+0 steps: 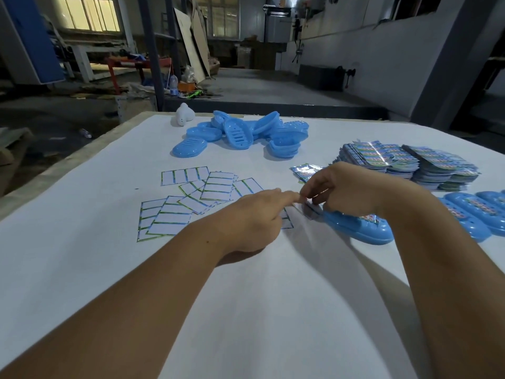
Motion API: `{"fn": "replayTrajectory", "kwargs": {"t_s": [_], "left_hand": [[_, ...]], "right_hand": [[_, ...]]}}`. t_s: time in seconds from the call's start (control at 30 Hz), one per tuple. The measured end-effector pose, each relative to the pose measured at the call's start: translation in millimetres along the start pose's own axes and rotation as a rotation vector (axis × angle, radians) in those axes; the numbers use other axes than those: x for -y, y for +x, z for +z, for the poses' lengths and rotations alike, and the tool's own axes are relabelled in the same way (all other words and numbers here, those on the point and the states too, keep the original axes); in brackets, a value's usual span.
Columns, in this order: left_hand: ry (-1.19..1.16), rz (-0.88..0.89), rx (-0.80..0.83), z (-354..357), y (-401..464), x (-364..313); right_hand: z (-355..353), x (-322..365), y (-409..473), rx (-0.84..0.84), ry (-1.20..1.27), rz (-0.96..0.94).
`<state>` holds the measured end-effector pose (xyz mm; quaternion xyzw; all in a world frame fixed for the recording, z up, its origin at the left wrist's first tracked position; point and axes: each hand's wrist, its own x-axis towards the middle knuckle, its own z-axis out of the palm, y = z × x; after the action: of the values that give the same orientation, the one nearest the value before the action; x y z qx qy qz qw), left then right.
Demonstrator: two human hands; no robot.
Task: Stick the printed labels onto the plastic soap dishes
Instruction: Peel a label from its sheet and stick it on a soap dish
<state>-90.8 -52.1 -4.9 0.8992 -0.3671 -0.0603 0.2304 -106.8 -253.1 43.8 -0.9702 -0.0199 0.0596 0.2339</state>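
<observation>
A blue plastic soap dish (360, 231) lies upside down on the white table, with a printed label on its top. Just left of it, my left hand (254, 217) and my right hand (344, 190) meet over a small label sheet (307, 209). Both pinch it between fingertips and thumb. My right wrist hides part of the dish. Further right lie labelled dishes (475, 217) side by side. Stacks of shiny printed labels (407, 162) sit behind my right hand.
A heap of unlabelled blue dishes (240, 135) lies at the far middle of the table (246, 296). Emptied backing sheets (191, 203) are scattered left of my hands. A white object (183, 115) stands at the far edge. Workshop floor and clutter lie beyond.
</observation>
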Motion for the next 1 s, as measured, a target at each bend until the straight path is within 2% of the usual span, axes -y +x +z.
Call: {"fn": "replayTrajectory", "kwargs": {"t_s": [0.1, 0.23, 0.4, 0.6, 0.7, 0.83, 1.0], "left_hand": [[0.087, 0.062, 0.010, 3.1, -0.6, -7.8], [0.343, 0.115, -0.023, 4.6, 2.3, -13.4], [0.507, 0.006, -0.023, -2.6, -8.0, -3.9], [0.605, -0.117, -0.056, -10.5, -32.3, 13.5], [0.626, -0.191, -0.084, -14.0, -37.7, 17.6], [0.629, -0.271, -0.131, -17.8, -39.0, 14.5], [0.727, -0.373, -0.135, -17.7, -39.4, 15.1]], "right_hand": [[-1.4, -2.8, -0.2, 0.019, -0.052, 0.021], [-3.4, -7.1, -0.2, 0.006, -0.117, 0.111], [-9.9, -17.8, -2.8, -0.009, -0.193, 0.178], [-22.4, -20.5, -24.1, 0.114, -0.271, 0.171], [-22.4, -33.4, -34.0, 0.075, -0.211, 0.221], [-23.0, -57.5, -40.0, -0.058, -0.190, 0.280], [-25.1, -64.0, -36.3, -0.171, -0.265, 0.334]]}}
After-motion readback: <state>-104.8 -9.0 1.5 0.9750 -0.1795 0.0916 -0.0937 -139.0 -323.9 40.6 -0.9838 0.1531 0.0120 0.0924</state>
